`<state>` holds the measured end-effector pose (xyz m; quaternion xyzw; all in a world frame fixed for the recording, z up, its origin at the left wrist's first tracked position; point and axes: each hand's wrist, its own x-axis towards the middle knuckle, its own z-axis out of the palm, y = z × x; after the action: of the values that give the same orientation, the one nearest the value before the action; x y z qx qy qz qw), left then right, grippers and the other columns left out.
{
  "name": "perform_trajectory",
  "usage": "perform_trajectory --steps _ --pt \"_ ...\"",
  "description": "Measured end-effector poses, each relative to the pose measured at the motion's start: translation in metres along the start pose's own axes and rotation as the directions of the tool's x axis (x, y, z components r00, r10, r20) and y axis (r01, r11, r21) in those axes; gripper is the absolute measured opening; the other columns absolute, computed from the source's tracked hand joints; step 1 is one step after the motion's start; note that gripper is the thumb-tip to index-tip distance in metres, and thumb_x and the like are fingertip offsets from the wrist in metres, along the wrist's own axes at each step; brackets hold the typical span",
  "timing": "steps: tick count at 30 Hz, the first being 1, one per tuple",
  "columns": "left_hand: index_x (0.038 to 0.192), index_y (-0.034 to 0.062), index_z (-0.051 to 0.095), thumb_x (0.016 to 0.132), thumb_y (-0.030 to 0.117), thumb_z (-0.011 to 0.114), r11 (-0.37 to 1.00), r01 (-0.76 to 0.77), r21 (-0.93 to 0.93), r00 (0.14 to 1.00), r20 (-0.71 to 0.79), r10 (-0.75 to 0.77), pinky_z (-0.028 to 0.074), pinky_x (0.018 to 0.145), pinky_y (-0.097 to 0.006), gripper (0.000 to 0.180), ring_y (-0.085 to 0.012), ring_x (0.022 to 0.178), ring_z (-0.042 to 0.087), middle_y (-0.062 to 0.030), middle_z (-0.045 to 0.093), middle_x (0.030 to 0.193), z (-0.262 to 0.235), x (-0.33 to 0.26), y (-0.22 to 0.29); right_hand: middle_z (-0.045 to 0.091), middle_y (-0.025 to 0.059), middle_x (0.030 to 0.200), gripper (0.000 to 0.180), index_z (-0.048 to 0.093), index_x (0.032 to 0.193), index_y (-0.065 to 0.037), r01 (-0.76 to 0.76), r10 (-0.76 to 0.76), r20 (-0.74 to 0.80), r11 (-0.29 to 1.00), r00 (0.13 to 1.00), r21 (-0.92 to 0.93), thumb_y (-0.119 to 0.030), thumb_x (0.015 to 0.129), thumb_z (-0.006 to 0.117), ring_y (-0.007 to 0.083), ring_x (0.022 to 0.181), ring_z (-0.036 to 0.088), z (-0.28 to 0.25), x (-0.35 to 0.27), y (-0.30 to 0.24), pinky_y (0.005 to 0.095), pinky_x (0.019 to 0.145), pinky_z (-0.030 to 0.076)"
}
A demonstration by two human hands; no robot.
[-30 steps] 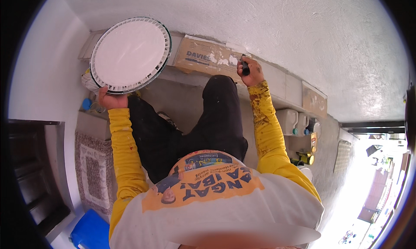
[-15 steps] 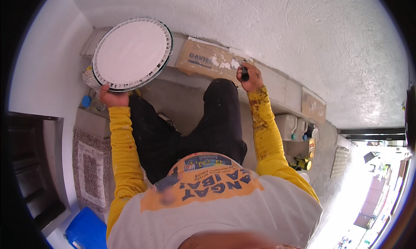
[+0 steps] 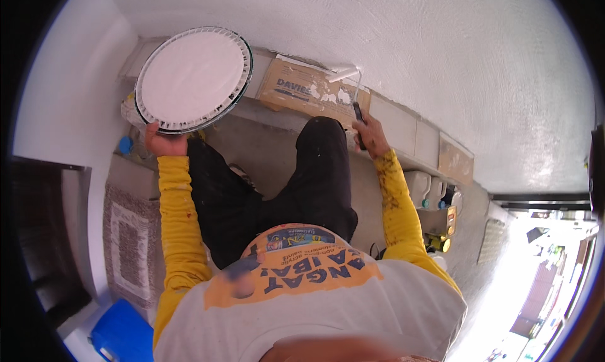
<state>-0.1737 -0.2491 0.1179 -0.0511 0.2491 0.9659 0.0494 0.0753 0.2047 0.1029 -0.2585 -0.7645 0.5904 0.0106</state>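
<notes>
My left hand (image 3: pixel 166 140) is closed on the near edge of a round white pail lid (image 3: pixel 242 78), which has a notched rim and a dark green outer edge. White paint-like material covers the lid's face. In my right hand (image 3: pixel 373 135) is a small paint roller (image 3: pixel 358 113), gripped by its black handle. Its thin wire frame bends over to a white roller sleeve (image 3: pixel 343 75), close to the bottom of the wall (image 3: pixel 454 65). Below the sleeve, a paint-spotted cardboard piece (image 3: pixel 296 91) lies along the ledge. Whether the sleeve touches the wall I cannot tell.
Plastic jugs (image 3: pixel 417 186) and several small containers stand at the right of my right forearm. Another cardboard piece (image 3: pixel 455 159) lies farther right on the ledge. At left are a patterned mat (image 3: pixel 113 236), a blue container (image 3: pixel 124 330) and a dark door (image 3: pixel 38 236).
My right hand has moved right and nearer to me, and the roller's frame and sleeve now show. My left hand and the lid stay nearly in place.
</notes>
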Motion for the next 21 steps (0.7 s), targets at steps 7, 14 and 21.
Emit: perform_trajectory --steps 7,14,21 --pt "0.135 0.0052 0.051 0.069 0.015 0.06 0.997 -0.045 -0.063 0.999 -0.029 0.043 0.038 0.109 -0.054 0.068 -0.0353 0.127 0.051 -0.0127 0.057 0.135 -0.001 0.001 -0.003 0.056 0.0195 0.116 0.06 0.029 0.153 -0.015 0.133 -0.273 -0.037 0.578 0.961 -0.805 -0.02 0.097 0.049 0.0409 0.095 0.061 -0.049 0.003 0.032 0.0467 0.083 0.052" --pt "0.134 0.0055 0.052 0.069 0.014 0.059 0.993 -0.019 -0.114 1.0 -0.006 0.019 0.039 0.109 -0.051 0.066 -0.0328 0.124 0.053 -0.0106 0.058 0.133 -0.01 0.006 -0.005 0.055 0.0213 0.117 0.061 0.025 0.154 -0.018 0.321 -0.347 0.191 0.368 0.918 -0.873 -0.025 0.099 0.049 0.0424 0.099 0.062 -0.01 0.089 0.017 0.0482 0.082 0.053" --pt "0.135 0.0044 0.05 0.069 0.012 0.058 0.995 -0.027 -0.091 0.999 -0.026 0.025 0.037 0.11 -0.051 0.067 -0.0334 0.124 0.052 -0.0112 0.057 0.133 -0.008 0.006 -0.004 0.055 0.021 0.118 0.058 0.027 0.153 -0.018 0.242 -0.294 0.141 0.342 0.945 -0.908 -0.023 0.099 0.048 0.0417 0.099 0.061 -0.015 0.089 0.016 0.0474 0.083 0.053"
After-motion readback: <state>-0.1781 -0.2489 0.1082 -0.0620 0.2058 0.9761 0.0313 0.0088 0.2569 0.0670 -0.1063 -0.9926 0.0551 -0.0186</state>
